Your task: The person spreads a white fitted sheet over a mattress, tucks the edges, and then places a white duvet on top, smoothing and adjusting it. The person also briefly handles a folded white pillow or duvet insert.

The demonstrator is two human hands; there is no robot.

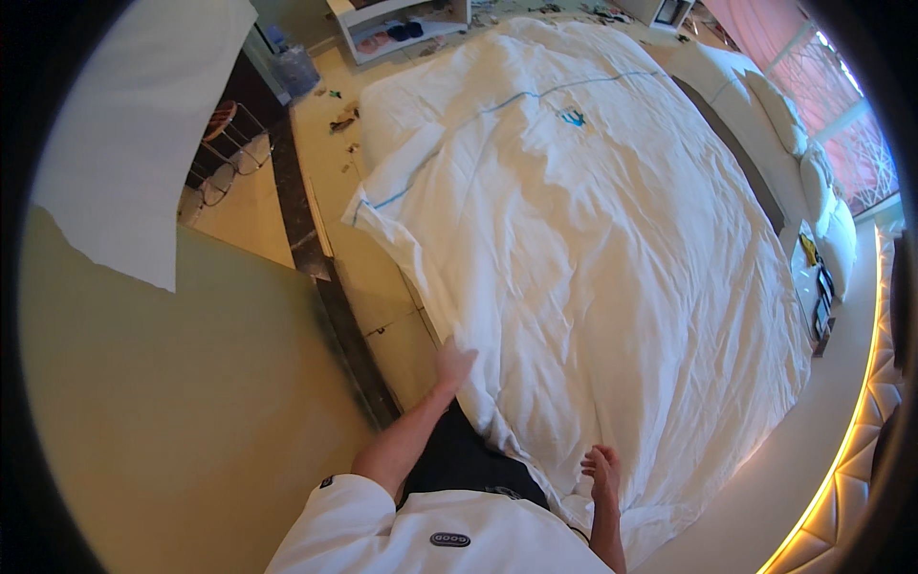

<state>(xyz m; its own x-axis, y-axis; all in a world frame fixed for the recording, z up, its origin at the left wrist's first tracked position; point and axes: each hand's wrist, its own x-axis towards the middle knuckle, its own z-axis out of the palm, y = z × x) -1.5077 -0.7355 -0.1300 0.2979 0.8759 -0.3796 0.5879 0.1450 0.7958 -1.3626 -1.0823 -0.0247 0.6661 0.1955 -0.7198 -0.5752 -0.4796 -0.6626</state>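
A white duvet (pixel 588 287) with a blue stripe and a small blue motif spreads over the bed before me, wrinkled all over. My left hand (pixel 454 367) grips its left edge, with the fingers partly hidden by cloth and slightly blurred. Lower down and to the right, my right hand (pixel 604 470) is over the near part of the duvet. Its fingers are bent and apart, and I see no cloth held in them. The duvet's near edge bunches against my black shorts (pixel 466 459).
A white sofa (pixel 760 122) with cushions runs along the right. Beside the bed is a small table (pixel 803 287) with items on it. A lit padded headboard (pixel 825 488) curves at lower right. Litter (pixel 344 123) lies on the tiled floor, and a wall (pixel 179 402) stands left.
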